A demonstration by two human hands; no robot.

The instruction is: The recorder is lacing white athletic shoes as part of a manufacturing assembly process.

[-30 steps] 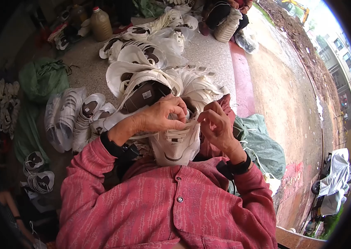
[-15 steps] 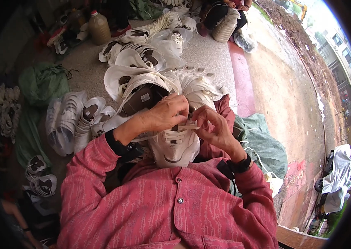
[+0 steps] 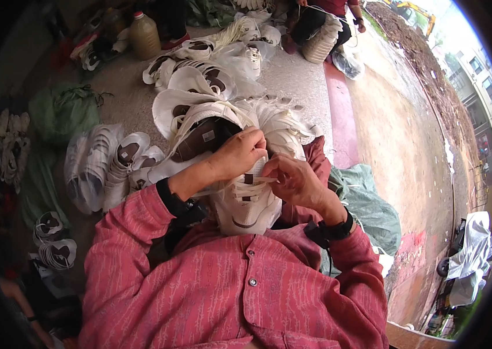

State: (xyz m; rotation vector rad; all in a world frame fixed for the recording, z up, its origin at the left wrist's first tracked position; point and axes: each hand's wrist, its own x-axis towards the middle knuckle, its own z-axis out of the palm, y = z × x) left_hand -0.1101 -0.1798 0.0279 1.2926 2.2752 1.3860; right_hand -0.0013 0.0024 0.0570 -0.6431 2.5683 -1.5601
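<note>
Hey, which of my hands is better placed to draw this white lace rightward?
Probably your right hand: its fingertips appear to pinch the white lace toward the white shoe's right side. Your left hand sits higher in view; whether it grips anything is unclear.

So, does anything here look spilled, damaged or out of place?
Nothing stands out: I see no spill or damage. The shoe by the right hand looks whole; the piled shoes beyond just overlap untidily.
</note>
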